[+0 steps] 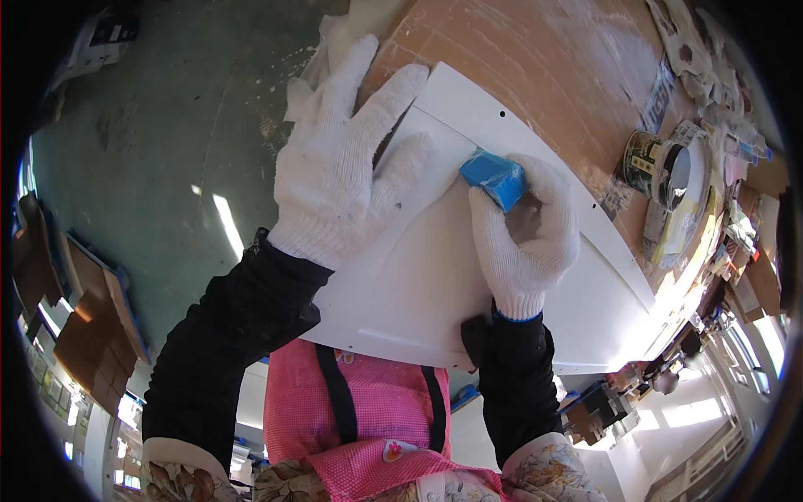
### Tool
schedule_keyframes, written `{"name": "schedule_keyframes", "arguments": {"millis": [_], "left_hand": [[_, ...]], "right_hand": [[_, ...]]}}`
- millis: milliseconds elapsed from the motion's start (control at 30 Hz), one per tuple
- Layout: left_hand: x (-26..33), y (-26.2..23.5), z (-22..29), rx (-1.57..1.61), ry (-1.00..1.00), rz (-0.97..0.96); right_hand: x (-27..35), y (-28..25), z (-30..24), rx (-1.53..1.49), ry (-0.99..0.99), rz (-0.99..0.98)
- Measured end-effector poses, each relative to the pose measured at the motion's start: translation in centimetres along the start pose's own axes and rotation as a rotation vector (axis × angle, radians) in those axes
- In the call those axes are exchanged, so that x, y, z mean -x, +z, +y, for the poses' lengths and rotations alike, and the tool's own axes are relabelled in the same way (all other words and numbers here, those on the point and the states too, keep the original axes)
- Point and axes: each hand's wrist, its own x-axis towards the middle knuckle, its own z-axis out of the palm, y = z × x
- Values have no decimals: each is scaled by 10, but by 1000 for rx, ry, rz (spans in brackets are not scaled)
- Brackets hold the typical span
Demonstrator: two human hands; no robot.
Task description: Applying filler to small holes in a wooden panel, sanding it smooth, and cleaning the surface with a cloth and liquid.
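A large white panel [435, 276] with a recessed inner field lies on a brown workbench [535, 67]. My left hand [343, 167], in a white knit glove, lies flat with fingers spread on the panel's upper left corner. My right hand [523, 226], also gloved, grips a small blue block [493, 177] and presses it against the panel near the groove of the recessed field. Both forearms wear black sleeves, and a pink apron shows below.
An open tin can [661, 167] stands on the bench to the right of the panel, among scraps of paper and clutter along the far right edge. Grey-green floor [167, 151] lies to the left, with stacked brown boards [92, 326] at the lower left.
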Motion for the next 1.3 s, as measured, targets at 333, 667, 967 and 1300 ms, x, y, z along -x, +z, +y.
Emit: {"name": "schedule_keyframes", "arguments": {"millis": [333, 667, 967, 1300], "left_hand": [[2, 2, -3, -2, -15, -11], [0, -2, 5, -24, -16, -43], [-4, 3, 4, 79, 64, 31], [-2, 1, 1, 26, 31, -22]], "right_hand": [[10, -9, -8, -34, 9, -98], [23, -5, -9, 10, -59, -69], [23, 6, -9, -25, 45, 47], [32, 9, -10, -96, 150, 72]]}}
